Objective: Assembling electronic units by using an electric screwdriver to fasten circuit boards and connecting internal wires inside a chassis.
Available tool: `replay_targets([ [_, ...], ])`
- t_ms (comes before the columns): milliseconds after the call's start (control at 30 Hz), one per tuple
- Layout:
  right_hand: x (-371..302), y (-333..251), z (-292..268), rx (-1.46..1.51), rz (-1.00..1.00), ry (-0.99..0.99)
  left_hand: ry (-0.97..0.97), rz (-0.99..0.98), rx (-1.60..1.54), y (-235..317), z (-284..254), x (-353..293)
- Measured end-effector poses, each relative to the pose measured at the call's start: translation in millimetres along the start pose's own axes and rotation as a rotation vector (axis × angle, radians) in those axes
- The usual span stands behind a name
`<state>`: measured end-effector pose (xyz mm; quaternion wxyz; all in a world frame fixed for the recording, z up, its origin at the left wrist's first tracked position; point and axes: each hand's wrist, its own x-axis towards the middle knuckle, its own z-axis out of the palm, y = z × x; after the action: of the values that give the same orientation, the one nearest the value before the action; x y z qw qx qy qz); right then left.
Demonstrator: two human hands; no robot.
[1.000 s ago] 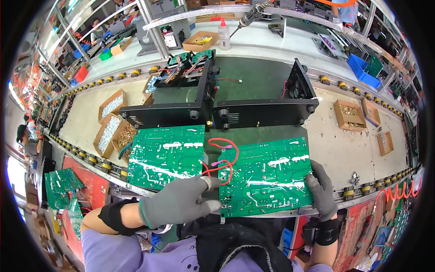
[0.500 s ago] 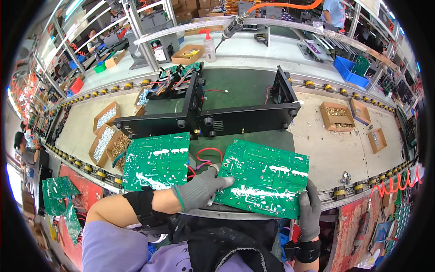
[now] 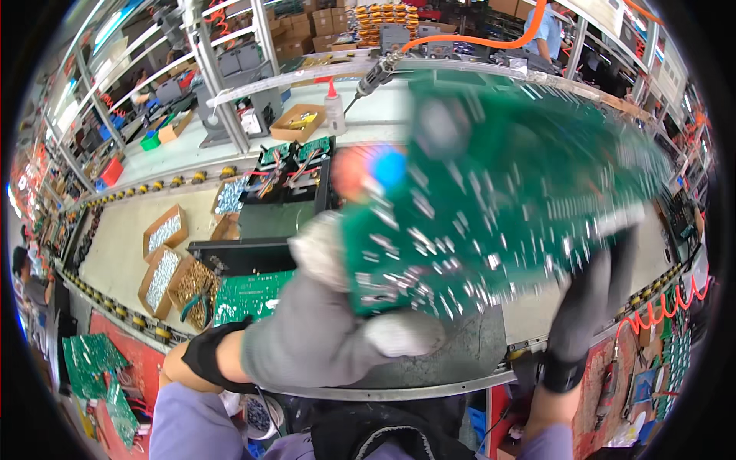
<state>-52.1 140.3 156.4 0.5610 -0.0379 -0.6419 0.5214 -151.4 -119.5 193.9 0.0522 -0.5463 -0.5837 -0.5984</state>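
Note:
A green circuit board (image 3: 491, 207), blurred by motion, is raised and tilted close before me, its soldered side showing. My left hand (image 3: 330, 322), in a grey glove with whitish fingertips, grips its left edge. At the lower right edge my gloved right hand (image 3: 590, 307) holds it, the fingers smeared and partly hidden. Blurred reddish and blue round shapes show at the board's left edge. A second green circuit board (image 3: 249, 295) lies left of my left hand, partly covered by it. Behind that stands a black metal housing (image 3: 238, 257); the raised board hides its right portion.
Cardboard boxes of silvery screws (image 3: 162, 280) and brass-coloured screws (image 3: 195, 291) stand at the left, pliers with dark handles (image 3: 201, 303) among them. A power screwdriver (image 3: 376, 80) hangs at the back beside a red-topped bottle (image 3: 333, 111). More circuit boards (image 3: 92, 364) lie lower left.
Both hands have lifted the circuit board from low over the bench, bringing it up and closer. It now covers the right of the bench. The view has shifted slightly.

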Motion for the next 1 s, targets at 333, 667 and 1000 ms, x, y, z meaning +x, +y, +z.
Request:
replay_targets([
  [333, 116.6, 128.5, 41.7, -0.838, -0.231, -0.709, 0.471, -0.484, 0.006, -70.1, -63.7, 91.4],
  [667, 145.6, 162.7, 112.5, -0.751, 0.145, -1.264, 0.456, -0.540, 0.099, -107.1, -106.4, 99.9],
  [1000, 148.2, 189.4, 94.0, -0.835, -0.092, -0.589, 0.472, -0.850, -0.259, -164.8, -75.3, 100.6],
])
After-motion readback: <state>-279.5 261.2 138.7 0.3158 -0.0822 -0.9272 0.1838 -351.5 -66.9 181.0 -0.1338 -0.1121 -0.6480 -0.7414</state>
